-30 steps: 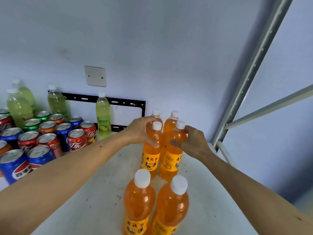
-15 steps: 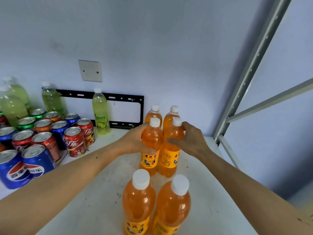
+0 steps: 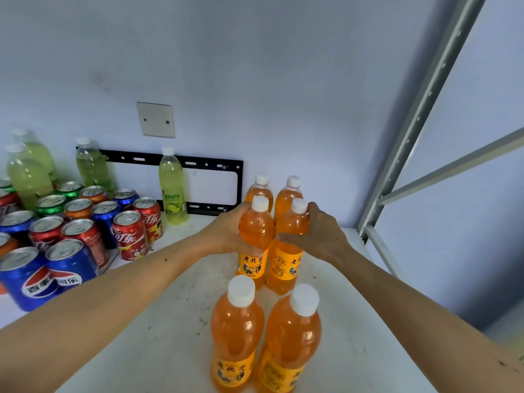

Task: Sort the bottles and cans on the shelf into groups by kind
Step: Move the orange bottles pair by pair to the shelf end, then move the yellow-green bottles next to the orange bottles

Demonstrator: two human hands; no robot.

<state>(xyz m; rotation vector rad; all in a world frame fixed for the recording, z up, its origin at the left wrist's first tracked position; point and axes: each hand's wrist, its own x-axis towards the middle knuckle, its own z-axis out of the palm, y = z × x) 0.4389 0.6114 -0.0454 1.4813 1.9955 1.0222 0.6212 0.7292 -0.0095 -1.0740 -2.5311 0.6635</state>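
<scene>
Several orange soda bottles with white caps stand in pairs on the white shelf [image 3: 158,344]. My left hand [image 3: 226,231] grips the middle-left orange bottle [image 3: 255,236] at its shoulder. My right hand [image 3: 320,234] grips the middle-right orange bottle [image 3: 289,251] beside it. Both held bottles are upright and touch each other. Two more orange bottles [image 3: 283,199] stand just behind them at the wall, and two nearer ones [image 3: 238,330] stand in front. A lime-green bottle [image 3: 172,188] stands alone at the back.
Red, blue, green and orange cans [image 3: 127,234] crowd the shelf's left side, with more green bottles [image 3: 28,177] behind them. A black bracket [image 3: 198,163] and a wall plate [image 3: 156,120] are on the wall. A grey metal upright [image 3: 402,143] bounds the right.
Both hands have slid down from the bottle tops to the shoulders of the middle pair, and that pair has come slightly toward me, away from the back two.
</scene>
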